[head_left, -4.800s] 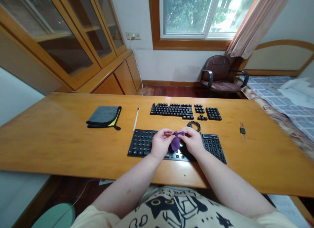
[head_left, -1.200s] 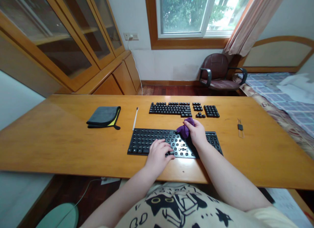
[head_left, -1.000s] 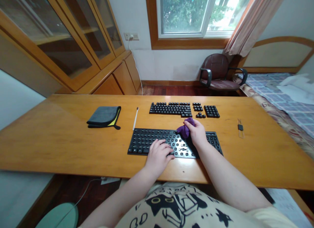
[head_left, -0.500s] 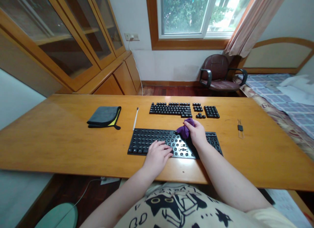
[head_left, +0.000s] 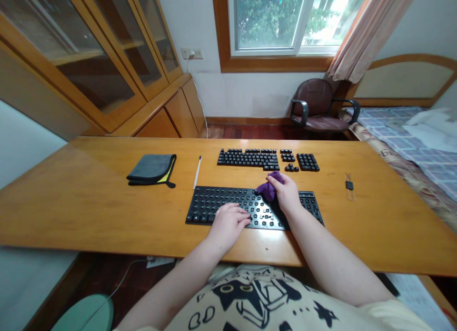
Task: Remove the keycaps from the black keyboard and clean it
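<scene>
A black keyboard base (head_left: 205, 205) with its keycaps off lies near the front of the wooden table. My left hand (head_left: 229, 222) rests on its middle, fingers stretched out and holding nothing. Pinched in my right hand (head_left: 288, 194) is a purple cloth (head_left: 267, 190), which touches the upper part of the base, right of centre. My right forearm hides some of the base. Behind it the loose black keycaps (head_left: 248, 158) are set out in keyboard order, with the number-pad group (head_left: 307, 162) at the right.
A white brush (head_left: 197, 173) lies left of the keycaps. Farther left is a folded grey and yellow cloth (head_left: 152, 169). A wire keycap puller (head_left: 349, 185) lies on the table (head_left: 89, 202) at the right. A chair (head_left: 316, 105) stands beyond the far edge.
My left hand has shifted very slightly on the keyboard base. My right hand and the purple cloth look almost unmoved.
</scene>
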Demonstrator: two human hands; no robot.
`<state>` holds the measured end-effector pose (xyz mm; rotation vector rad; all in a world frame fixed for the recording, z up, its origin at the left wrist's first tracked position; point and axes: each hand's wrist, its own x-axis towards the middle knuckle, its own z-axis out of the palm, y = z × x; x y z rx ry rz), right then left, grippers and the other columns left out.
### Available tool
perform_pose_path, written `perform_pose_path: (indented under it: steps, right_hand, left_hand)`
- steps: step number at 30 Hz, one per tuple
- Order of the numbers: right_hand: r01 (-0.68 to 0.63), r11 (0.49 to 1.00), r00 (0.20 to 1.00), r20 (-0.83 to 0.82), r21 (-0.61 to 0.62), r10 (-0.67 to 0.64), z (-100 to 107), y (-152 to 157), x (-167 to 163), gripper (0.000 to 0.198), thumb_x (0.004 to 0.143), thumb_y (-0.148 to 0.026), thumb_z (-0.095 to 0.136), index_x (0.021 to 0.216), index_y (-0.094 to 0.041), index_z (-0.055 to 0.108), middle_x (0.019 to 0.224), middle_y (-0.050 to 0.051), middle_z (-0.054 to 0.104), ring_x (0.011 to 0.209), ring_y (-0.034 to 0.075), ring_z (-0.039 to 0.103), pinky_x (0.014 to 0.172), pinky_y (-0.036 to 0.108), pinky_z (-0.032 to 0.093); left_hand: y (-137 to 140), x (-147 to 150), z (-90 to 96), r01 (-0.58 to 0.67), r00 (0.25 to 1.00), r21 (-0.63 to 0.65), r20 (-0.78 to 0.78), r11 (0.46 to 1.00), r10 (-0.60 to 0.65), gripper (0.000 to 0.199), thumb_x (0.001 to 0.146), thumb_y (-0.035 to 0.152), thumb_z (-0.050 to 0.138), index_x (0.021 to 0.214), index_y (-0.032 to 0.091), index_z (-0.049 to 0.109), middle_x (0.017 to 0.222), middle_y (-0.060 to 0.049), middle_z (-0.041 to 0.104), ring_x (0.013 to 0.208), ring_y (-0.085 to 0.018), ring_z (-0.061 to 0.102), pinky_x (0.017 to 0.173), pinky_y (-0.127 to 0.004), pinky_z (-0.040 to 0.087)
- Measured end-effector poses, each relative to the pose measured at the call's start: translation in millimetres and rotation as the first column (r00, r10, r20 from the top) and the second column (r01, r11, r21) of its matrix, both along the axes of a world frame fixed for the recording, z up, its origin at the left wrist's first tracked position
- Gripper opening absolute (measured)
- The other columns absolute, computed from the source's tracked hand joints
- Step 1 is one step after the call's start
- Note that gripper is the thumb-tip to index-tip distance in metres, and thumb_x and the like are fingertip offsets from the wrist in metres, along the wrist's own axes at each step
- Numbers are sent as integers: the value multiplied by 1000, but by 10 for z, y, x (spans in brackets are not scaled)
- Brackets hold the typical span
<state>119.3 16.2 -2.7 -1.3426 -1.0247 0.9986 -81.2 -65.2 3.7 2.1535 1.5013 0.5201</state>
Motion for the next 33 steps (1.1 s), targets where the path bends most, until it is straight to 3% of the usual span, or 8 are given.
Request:
perform_pose_path:
  steps: [7,14,23,33]
  right_hand:
    - [-14,1000,1000,15,3,14,8,-4,5,36,64,-46,72,86,-18,70,80,4,66,72,18,60,70,34,50]
    - [-14,1000,1000,19,-12,14,34,-17,-2,37,64,-46,72,87,-17,70,78,5,66,72,20,59,74,37,49]
    - [-3,1000,1000,28,0,3,70,-27,-10,31,66,-43,71,85,-19,70,77,3,67,70,16,59,72,32,49]
    - [-12,1000,1000,27,-2,12,36,-14,3,37,64,-47,71,86,-18,70,80,5,67,74,20,60,76,38,49]
  left_hand:
    - [-48,18,-32,-23,1000,123,-13,992,25,13,78,28,65,87,31,74,93,2,72,107,-24,53,92,-45,42]
    - [-134,65,15,40,998,280,-52,959,-26,13,79,27,64,89,27,73,91,0,72,104,-23,56,100,-48,35]
    - [-167,46,-5,92,992,322,-109,942,-60,14,79,26,64,92,27,70,92,0,72,100,-22,56,97,-46,37]
    - [-263,50,-112,57,997,419,-64,906,-33,16,85,25,56,93,27,70,88,0,72,87,-17,61,96,-41,40]
